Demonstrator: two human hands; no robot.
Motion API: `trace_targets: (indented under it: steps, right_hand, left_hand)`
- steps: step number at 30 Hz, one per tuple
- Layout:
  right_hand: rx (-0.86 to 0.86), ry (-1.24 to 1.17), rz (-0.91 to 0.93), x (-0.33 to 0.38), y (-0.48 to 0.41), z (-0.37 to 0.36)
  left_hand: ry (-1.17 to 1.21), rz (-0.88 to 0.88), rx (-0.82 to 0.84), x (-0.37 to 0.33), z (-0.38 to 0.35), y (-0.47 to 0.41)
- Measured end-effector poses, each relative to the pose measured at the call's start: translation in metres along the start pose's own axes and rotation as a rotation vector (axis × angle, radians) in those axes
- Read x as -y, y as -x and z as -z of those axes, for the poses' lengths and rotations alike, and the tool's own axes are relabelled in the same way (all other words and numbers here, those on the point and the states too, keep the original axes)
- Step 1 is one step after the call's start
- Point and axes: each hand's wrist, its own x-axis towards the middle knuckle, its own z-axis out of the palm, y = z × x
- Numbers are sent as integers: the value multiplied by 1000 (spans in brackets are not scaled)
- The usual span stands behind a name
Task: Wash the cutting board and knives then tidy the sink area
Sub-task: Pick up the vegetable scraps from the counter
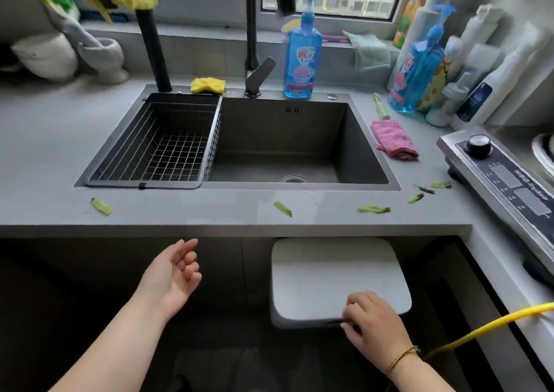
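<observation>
Left hand point(172, 274): held open, palm up, nothing carried, lower centre.
Right hand point(371, 319): fingers curled on the near edge of the white lid point(329, 271), lower right; probably a bin being opened for waste.
Green scraps point(373, 209): 6 are left along the counter point(209, 208) front.
Cutting board, knives: not seen; sink point(284, 131) at centre.

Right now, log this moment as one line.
left hand: open, holding nothing | right hand: grips bin lid front edge | green scraps: on counter
</observation>
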Motion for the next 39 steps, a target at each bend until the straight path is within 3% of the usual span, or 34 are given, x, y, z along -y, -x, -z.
trace_targets:
  steps: [8,13,19,23,27,30,34,39]
  right_hand:
    - [-194,-90,138,93,-114,14]
    - [-121,-142,155,201,-197,33]
    - [126,-203,132,309,-284,24]
    - [227,-160,-3,337,-310,16]
    - [298,-130,-25,343,-319,21]
    - [208,-156,-15,345,-316,22]
    - [9,-405,-54,338,-311,27]
    - [-163,-543,42,334,-308,45]
  left_hand:
    - [-265,-239,-110,-74,58,-22]
    - [12,-256,-137,-124,92,-33]
    - [310,-194,-174,-175,143,-57]
    - [398,-203,-112,-195,161,-70]
    - [437,-210,-7,-207,159,-81]
    - [462,-182,45,-212,151,-91]
    - [475,-137,71,-210,137,-106]
    - [438,-14,122,-196,96,-115]
